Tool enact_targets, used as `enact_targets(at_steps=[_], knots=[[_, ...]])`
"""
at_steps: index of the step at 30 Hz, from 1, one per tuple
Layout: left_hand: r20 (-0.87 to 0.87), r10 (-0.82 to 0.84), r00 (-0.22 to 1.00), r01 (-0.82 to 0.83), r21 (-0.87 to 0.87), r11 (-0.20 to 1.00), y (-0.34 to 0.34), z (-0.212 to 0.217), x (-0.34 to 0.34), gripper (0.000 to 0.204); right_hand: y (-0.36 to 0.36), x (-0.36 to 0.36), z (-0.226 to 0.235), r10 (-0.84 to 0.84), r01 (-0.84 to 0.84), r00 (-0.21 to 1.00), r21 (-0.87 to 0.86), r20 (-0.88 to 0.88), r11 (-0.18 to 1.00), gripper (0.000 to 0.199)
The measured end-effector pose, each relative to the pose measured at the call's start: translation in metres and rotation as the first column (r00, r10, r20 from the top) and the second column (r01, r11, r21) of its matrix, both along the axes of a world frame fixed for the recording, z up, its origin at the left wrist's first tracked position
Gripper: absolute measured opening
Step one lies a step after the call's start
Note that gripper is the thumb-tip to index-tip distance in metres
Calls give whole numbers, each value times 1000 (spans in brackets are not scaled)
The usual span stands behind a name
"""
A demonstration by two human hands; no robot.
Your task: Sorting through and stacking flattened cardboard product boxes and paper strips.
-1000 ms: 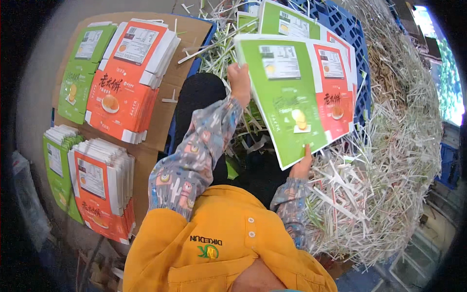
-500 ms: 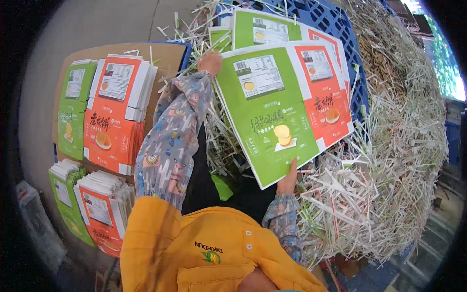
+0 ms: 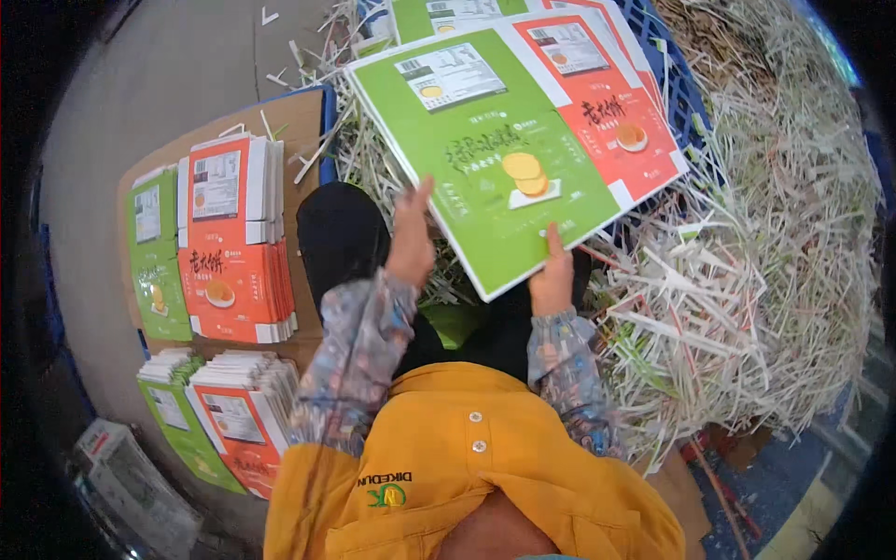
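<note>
Underfoot, one grey floor, loose paper strips scattered on its far part. At left, one brown cardboard sheet with a blue edge, bearing four piles of printed card: upper green pile, upper red-orange pile, lower green pile, lower red-orange pile, the lower two fanned at the top. At lower left, one grey bundle. At right, one large heap of shredded paper, chiefly white, with green and red slivers. Beyond, blue lattice plastic, partly covered.

Item in hand: printed card, flat and broad, tilted before the person, above the knees, overlapping similar card behind. Left panel green, with a white label and a picture of round yellow cakes; right panel red-orange, similarly labelled, orange cakes on a white dish. White borders; straight edges.

Right hand: thumb laid over the lower edge, gripping the card; other fingers hidden beneath. Left hand: beside the left edge, fingers pointing upward, blurred; cannot tell how far they are parted or whether they hold the card.
</note>
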State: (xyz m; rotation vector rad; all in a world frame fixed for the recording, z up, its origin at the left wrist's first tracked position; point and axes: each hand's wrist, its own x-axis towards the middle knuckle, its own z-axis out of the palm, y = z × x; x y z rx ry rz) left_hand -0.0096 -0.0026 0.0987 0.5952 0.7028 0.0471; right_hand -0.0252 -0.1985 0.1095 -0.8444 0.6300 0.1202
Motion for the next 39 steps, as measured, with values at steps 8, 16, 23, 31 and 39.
enact_targets(at_steps=[8,16,23,31,39], knots=[[-122,-197,973,195,-32,980,-33,-12,-23,30,32,-5,-26,-49,49,999,16,-14,999,32],[-110,-181,977,186,32,982,-23,11,-40,33,-23,1,-10,165,-159,978,-55,131,986,35],[-108,-143,984,133,-98,986,-20,29,-32,32,-33,3,3,172,-231,951,218,257,948,32],[-13,-139,990,137,-106,985,-25,56,-18,32,-26,-8,29,-45,-71,978,533,202,843,24],[66,-86,994,93,-105,990,-26,44,-15,32,-59,-14,22,250,-363,927,498,280,788,32]])
